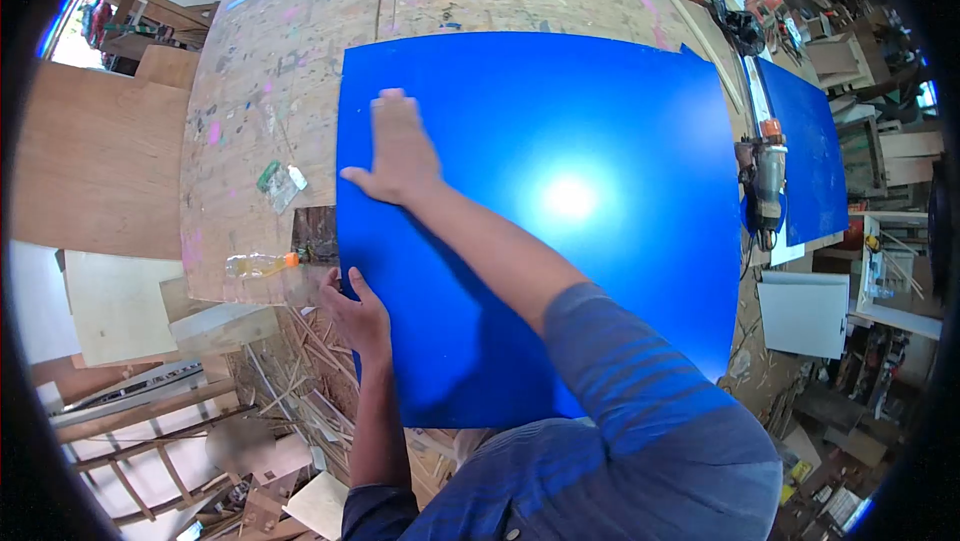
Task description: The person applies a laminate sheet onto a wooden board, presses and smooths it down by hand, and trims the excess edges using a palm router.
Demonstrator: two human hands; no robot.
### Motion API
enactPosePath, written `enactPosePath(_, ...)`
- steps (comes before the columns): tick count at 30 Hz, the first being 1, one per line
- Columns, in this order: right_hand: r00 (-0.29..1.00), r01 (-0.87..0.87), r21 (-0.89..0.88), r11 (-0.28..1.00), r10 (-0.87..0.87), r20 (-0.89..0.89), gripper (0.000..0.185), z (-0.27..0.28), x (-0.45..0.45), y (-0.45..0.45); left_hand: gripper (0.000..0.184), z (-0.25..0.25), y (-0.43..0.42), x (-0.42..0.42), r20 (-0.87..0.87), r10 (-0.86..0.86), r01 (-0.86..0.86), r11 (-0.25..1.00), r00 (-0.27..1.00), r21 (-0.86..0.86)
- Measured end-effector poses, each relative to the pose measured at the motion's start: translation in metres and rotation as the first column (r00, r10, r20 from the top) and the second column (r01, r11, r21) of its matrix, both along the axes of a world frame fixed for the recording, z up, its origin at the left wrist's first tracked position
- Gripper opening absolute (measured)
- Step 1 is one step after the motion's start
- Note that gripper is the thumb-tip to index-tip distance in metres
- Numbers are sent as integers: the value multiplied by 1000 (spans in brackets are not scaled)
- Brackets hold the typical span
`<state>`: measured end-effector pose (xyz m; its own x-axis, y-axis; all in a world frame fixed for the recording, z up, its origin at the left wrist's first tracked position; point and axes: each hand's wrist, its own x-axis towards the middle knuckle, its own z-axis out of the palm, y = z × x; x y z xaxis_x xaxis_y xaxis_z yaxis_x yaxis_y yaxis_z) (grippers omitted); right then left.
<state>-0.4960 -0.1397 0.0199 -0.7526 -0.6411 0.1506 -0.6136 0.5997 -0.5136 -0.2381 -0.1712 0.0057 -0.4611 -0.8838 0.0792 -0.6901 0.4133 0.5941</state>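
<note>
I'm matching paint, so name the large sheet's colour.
The large sheet is blue, with a white glare; best seen in the head view.

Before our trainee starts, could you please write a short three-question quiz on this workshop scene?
1. True or false: the right hand is palm down on the blue sheet.
2. What colour is the cap of the clear bottle lying left of the sheet in the picture? (a) green (b) orange (c) black
3. Fill in: the left hand is at the sheet's ____ edge, as seen in the picture.

Key: 1. True. 2. (b) orange. 3. left.
</note>
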Motion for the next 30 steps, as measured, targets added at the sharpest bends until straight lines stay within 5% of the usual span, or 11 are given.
enactPosePath(3, 962, -193, 19, 981, 193, -191, 114, -32, -18, -57, 49, -5, -3, 0, -35, -12, 12, 1000, 999, 4)
enactPosePath(6, 975, -205, -100, 974, 212, 62, 108, 5, -55, 16, 50, -16, -5, 6, -60, -20, 20, 1000, 998, -11)
enactPosePath(7, 992, -110, -216, 970, 94, -83, 97, -4, -71, 50, 49, -18, -7, 7, -51, -23, 21, 999, 998, -35)
enactPosePath(9, 970, 51, -82, 995, -69, -232, 106, -23, -107, 137, 49, -17, -5, 7, -31, -24, 23, 999, 999, -26)
enactPosePath(14, 892, 424, 156, 892, -382, -241, 113, -8, -192, 376, 46, -5, 0, 0, -19, -29, 29, 999, 999, 15)
enactPosePath(17, 740, 658, 134, 741, -604, -295, 117, -46, -249, 479, 43, -16, -1, 4, -20, -43, 42, 997, 999, -60)
enactPosePath(21, 530, 846, 147, 512, -783, -326, 128, -58, -278, 452, 41, -18, -4, 3, 17, -39, 41, 993, 999, -115)
enactPosePath(24, 790, 608, 163, 777, -572, -220, 135, 2, -237, 361, 41, -7, 3, -4, 41, -22, 28, 991, 999, -128)
enactPosePath(30, 897, 428, 219, 877, -383, -219, 134, -12, -182, 163, 39, 0, 5, -7, 19, -4, 6, 996, 1000, -93)
